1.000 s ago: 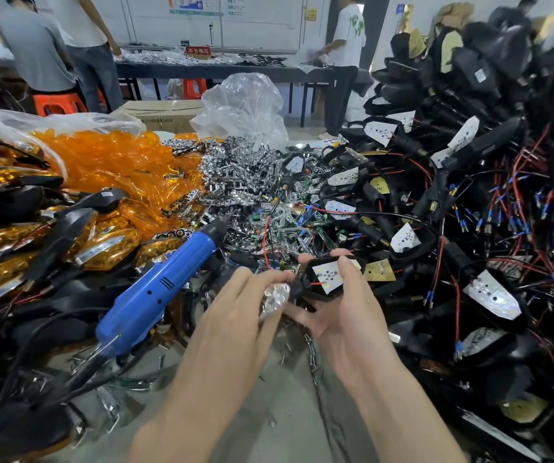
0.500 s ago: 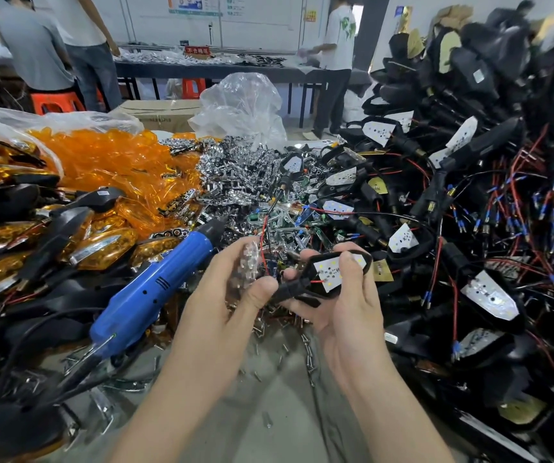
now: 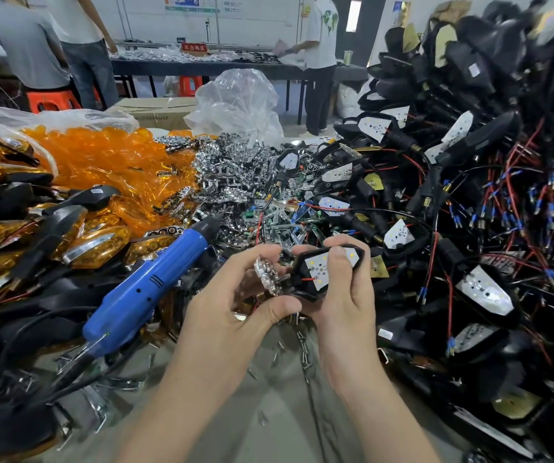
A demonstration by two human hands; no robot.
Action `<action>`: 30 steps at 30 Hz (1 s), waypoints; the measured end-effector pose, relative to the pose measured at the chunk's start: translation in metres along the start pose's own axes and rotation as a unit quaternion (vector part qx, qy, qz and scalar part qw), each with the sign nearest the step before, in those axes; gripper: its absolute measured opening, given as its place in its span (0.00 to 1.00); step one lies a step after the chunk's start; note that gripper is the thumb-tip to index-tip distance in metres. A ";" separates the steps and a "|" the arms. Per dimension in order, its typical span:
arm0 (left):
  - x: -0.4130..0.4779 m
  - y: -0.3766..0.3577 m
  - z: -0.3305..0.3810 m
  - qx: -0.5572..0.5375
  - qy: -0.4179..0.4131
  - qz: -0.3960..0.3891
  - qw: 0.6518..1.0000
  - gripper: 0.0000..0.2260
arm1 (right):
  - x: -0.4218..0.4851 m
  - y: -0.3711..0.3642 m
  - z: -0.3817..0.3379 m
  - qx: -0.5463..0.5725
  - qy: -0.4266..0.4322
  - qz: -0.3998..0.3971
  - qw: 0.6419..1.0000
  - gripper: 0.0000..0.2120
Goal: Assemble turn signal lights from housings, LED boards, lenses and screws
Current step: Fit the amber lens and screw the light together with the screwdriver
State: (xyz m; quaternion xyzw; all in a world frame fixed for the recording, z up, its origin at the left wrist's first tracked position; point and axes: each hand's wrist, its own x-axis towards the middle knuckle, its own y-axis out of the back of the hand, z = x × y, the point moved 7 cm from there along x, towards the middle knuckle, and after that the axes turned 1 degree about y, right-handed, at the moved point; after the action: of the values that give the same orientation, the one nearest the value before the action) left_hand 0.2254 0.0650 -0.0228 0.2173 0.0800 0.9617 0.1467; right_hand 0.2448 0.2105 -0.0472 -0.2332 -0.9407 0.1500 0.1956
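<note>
My right hand (image 3: 345, 295) grips a black turn signal housing (image 3: 305, 287) with a white LED board (image 3: 319, 269) seated in it; my thumb presses on the board. My left hand (image 3: 235, 305) pinches a small chrome reflector piece (image 3: 267, 275) and holds it against the housing's left edge. Both hands hover above the grey table (image 3: 285, 412) near its front middle. Loose screws (image 3: 302, 349) lie on the table just below the hands.
A blue electric screwdriver (image 3: 148, 289) lies at an angle to the left of my hands. Orange lenses (image 3: 102, 162) and finished lights (image 3: 92, 245) pile up on the left, chrome reflectors (image 3: 235, 168) behind, wired black housings (image 3: 469, 212) on the right. People stand at a far table (image 3: 202, 66).
My left hand has brought the chrome reflector from apart to right against the housing. The right hand has turned the housing slightly and shifted its thumb onto the board.
</note>
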 end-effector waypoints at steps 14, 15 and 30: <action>-0.002 -0.002 0.013 0.180 -0.099 0.024 0.978 0.23 | -0.011 -0.010 -0.019 -0.145 0.107 -0.025 0.983 0.11; -0.002 -0.003 0.014 0.207 -0.110 0.019 0.972 0.23 | -0.012 -0.011 -0.018 -0.148 0.108 -0.028 0.983 0.11; 0.000 -0.010 0.014 0.243 -0.118 -0.023 0.963 0.33 | -0.011 -0.016 -0.011 -0.122 0.068 -0.080 0.987 0.09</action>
State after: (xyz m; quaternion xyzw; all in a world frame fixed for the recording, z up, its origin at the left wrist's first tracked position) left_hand 0.2339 0.0753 -0.0125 0.3562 0.2980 0.8774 0.1200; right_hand 0.2522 0.1936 -0.0344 -0.1894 -0.9519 0.0018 0.2408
